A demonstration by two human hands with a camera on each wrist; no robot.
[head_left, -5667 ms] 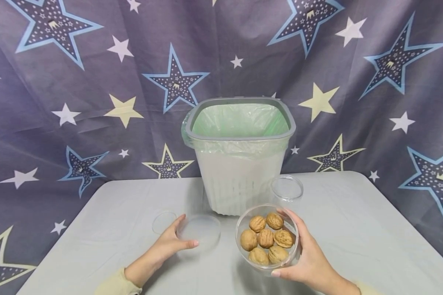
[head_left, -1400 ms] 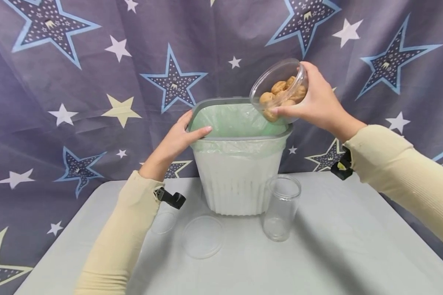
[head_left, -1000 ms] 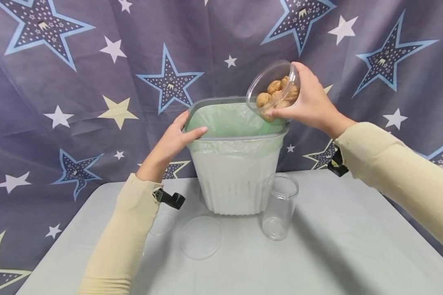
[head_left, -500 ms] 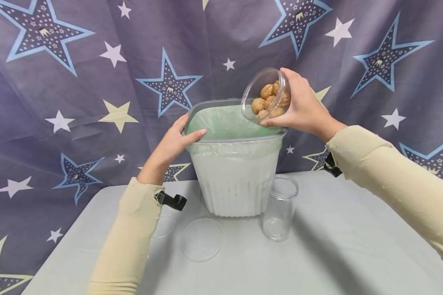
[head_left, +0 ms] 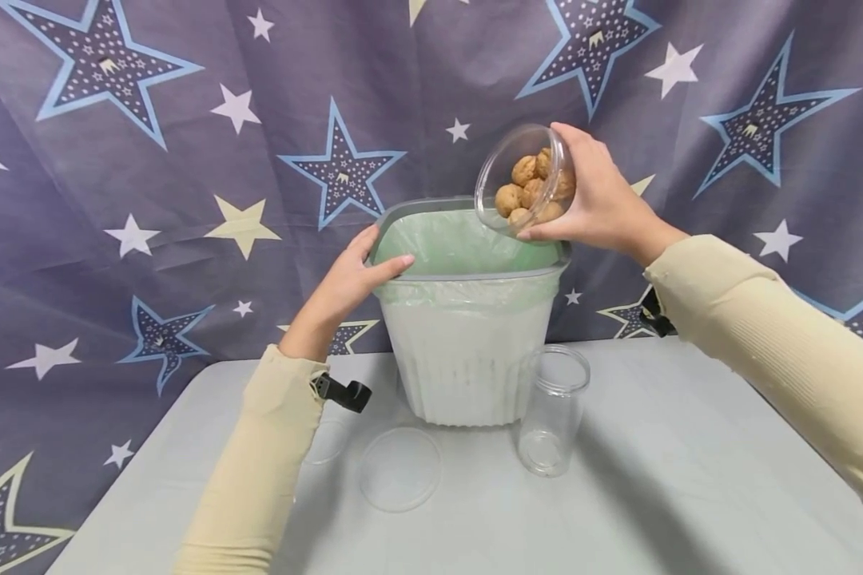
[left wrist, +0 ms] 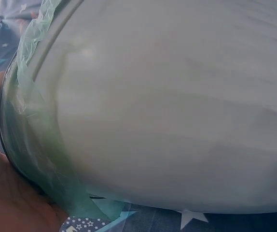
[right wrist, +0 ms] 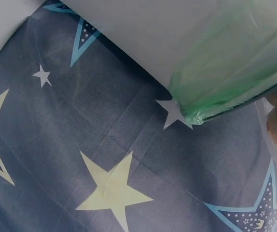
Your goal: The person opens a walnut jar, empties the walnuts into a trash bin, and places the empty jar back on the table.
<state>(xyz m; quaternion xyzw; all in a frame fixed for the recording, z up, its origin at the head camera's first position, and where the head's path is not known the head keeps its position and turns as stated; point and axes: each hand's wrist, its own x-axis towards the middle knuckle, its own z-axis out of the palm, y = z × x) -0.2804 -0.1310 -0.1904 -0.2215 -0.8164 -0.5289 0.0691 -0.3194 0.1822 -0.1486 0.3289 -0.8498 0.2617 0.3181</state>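
On the table (head_left: 676,495), nearest the camera, a flat clear lid (head_left: 400,477) lies beside a smaller clear lid (head_left: 328,441), partly hidden by the left sleeve. Just right of them stands an upright clear jar (head_left: 552,411), open-topped, close to the bin's base. Behind these sits a white bin (head_left: 467,359) lined with a green bag (head_left: 463,243). The left hand (head_left: 348,281) grips the bin's left rim, thumb over the edge. The left wrist view shows only the bin wall, bag overhang and palm (left wrist: 6,203). The right hand (head_left: 597,204) holds a clear bowl (head_left: 521,180) of walnuts (head_left: 528,188) tilted above the bin's right rear corner, mouth facing left. The right wrist view shows the bag's edge and a starred backdrop cloth (right wrist: 104,145).
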